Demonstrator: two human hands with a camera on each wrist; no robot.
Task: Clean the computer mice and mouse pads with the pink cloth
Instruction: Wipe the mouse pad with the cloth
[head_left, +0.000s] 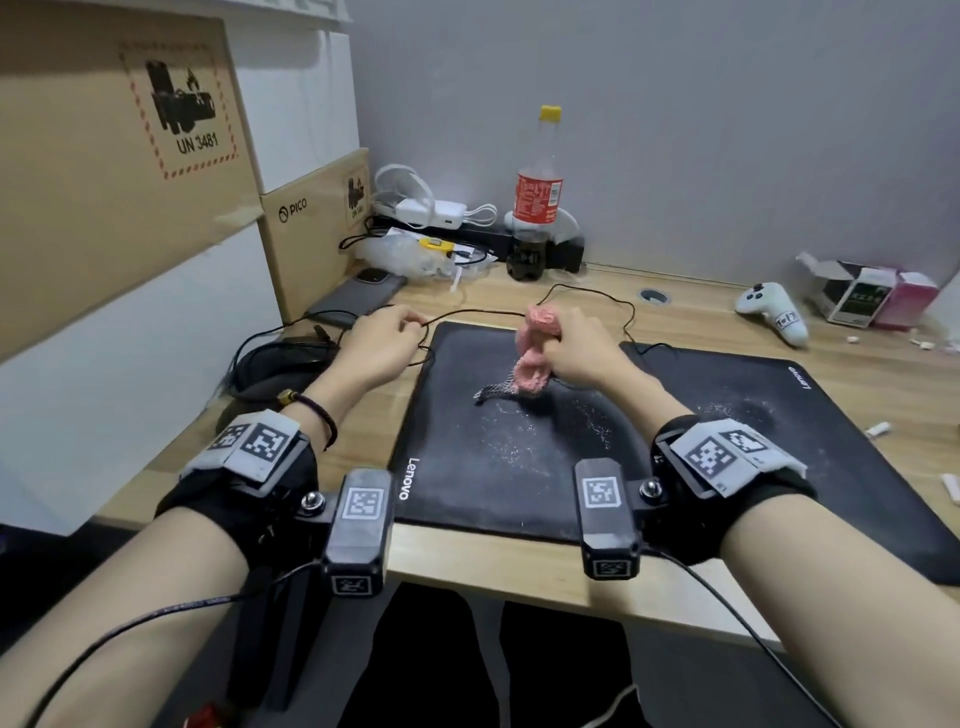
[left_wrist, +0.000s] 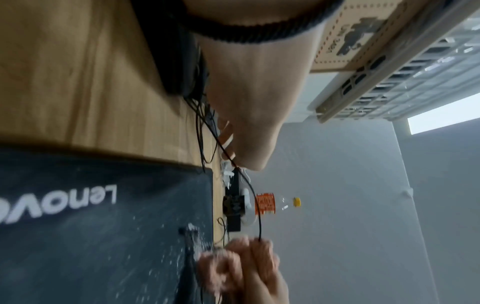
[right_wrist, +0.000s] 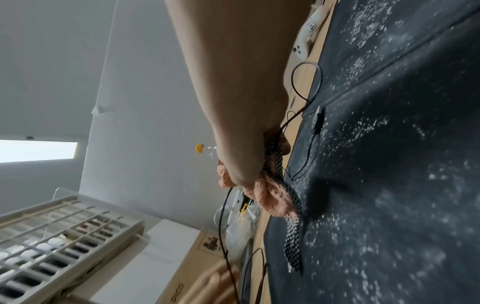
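I see my right hand (head_left: 574, 345) fisted around the bunched pink cloth (head_left: 535, 348), held above the far edge of the left mouse pad (head_left: 498, 447), with a black cable (head_left: 478, 312) running through the cloth. My left hand (head_left: 382, 340) pinches that same cable near the pad's far left corner. Both Lenovo pads, including the right mouse pad (head_left: 810, 415), are speckled with white dust on the tabletop (head_left: 519, 564). A dark mouse (head_left: 283, 366) lies at left. The soda bottle (head_left: 537, 197) holds only a little dark drink; an open small box (head_left: 852, 288) sits far right, contents unclear.
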